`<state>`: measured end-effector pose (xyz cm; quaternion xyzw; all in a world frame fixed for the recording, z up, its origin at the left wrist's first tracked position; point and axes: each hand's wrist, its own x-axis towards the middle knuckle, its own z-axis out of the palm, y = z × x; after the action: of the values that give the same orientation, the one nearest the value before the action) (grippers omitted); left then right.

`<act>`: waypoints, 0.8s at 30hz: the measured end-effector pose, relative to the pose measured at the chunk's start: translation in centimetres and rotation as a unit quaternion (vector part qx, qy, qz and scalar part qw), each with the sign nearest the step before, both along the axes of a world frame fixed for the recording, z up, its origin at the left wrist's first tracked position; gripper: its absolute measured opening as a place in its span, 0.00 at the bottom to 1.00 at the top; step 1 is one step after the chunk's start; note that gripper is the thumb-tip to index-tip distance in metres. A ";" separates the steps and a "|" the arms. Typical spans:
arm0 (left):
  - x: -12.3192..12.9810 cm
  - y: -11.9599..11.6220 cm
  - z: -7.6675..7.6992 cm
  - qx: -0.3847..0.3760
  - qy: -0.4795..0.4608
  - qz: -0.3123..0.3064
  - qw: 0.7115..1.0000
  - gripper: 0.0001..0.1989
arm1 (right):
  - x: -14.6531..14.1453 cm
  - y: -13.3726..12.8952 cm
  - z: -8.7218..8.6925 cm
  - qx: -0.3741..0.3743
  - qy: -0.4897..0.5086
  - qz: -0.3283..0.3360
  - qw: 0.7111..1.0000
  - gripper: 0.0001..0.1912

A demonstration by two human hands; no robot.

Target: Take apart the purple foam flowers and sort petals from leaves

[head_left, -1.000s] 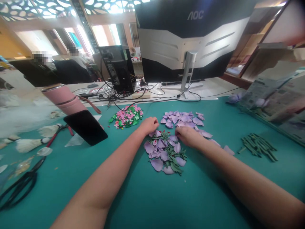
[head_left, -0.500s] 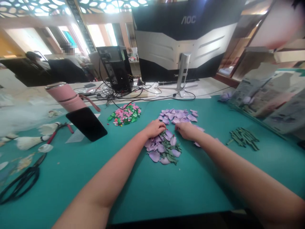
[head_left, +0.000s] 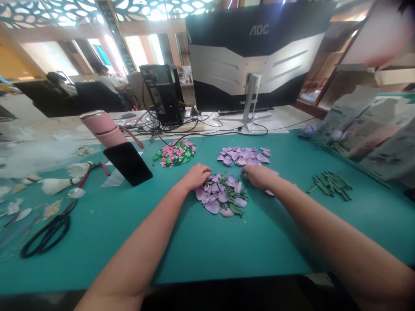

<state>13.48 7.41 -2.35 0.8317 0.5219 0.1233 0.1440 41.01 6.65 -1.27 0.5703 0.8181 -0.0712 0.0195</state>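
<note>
A mixed pile of purple petals and green pieces (head_left: 222, 196) lies on the green mat (head_left: 194, 242) between my hands. My left hand (head_left: 197, 176) rests at the pile's upper left edge, its fingers curled together; what they hold, if anything, is hidden. At the upper right of the pile, my right hand (head_left: 256, 175) has its thumb and fingers pinched, with their contents too small to make out. Behind it spreads a heap of purple petals (head_left: 243, 155). A few small red bits lie between the hands.
Pink and green pieces (head_left: 175, 153) form a heap at back left, beside a leaning phone (head_left: 128, 164) and pink bottle (head_left: 103, 128). Black scissors (head_left: 48, 233) lie left, green sticks (head_left: 332, 185) right. A monitor (head_left: 256, 56) stands behind. People sit far left.
My left hand has moved left, off the top of the mixed pile to its edge, showing more petals and red bits. My right hand has shifted slightly right. The view has turned a little left.
</note>
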 end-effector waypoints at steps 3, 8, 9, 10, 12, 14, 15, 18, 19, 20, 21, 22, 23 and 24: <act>-0.7 -0.8 -0.2 -0.007 0.003 0.010 1.000 0.17 | -1.5 -0.4 -1.0 0.000 0.000 0.027 1.000 0.22; -0.6 -2.3 -0.1 -0.026 0.001 0.000 1.000 0.18 | -3.7 -1.4 -1.8 -0.005 0.010 0.066 0.998 0.25; -0.5 -2.6 0.0 -0.030 -0.001 -0.003 1.000 0.17 | -3.7 -1.5 -1.8 -0.007 0.013 0.069 0.997 0.25; -0.5 -2.9 0.1 -0.033 -0.004 -0.005 0.999 0.17 | -3.7 -1.6 -1.7 -0.009 0.017 0.069 0.997 0.25; -0.7 -3.3 0.3 -0.038 -0.012 0.000 0.999 0.17 | -3.6 -1.5 -1.2 -0.010 0.024 0.055 0.998 0.24; -1.1 -3.5 0.6 -0.038 -0.020 0.018 0.999 0.18 | -3.5 -1.3 -0.5 -0.004 0.032 0.026 0.999 0.21; -1.3 -3.6 0.8 -0.036 -0.023 0.030 0.999 0.18 | -3.5 -1.1 -0.2 -0.001 0.037 0.013 0.999 0.19; -2.2 -3.7 1.1 -0.037 -0.028 0.065 0.997 0.17 | -4.0 -1.1 0.3 -0.001 0.060 -0.009 0.998 0.15; -2.5 -3.7 1.2 -0.042 -0.028 0.073 0.996 0.16 | -4.3 -1.2 0.3 -0.005 0.069 -0.014 0.997 0.14; -2.8 -3.8 1.3 -0.048 -0.028 0.079 0.995 0.14 | -4.5 -1.3 0.2 -0.008 0.080 -0.020 0.997 0.12; -3.0 -3.8 1.3 -0.056 -0.029 0.083 0.995 0.13 | -4.8 -1.4 0.1 -0.011 0.092 -0.027 0.995 0.11; -3.2 -3.9 1.3 -0.062 -0.030 0.087 0.994 0.12 | -5.0 -1.6 -0.1 -0.011 0.106 -0.036 0.994 0.09; -3.4 -3.9 1.3 -0.069 -0.032 0.090 0.993 0.11 | -5.1 -1.7 -0.3 -0.009 0.120 -0.046 0.992 0.07; -3.5 -4.0 1.3 -0.075 -0.033 0.091 0.992 0.11 | -5.2 -1.9 -0.4 -0.004 0.136 -0.054 0.989 0.06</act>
<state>9.97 3.42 -1.07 0.7628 0.5984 0.1243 0.2112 35.78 4.79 -1.66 0.5984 0.7810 -0.1526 -0.0934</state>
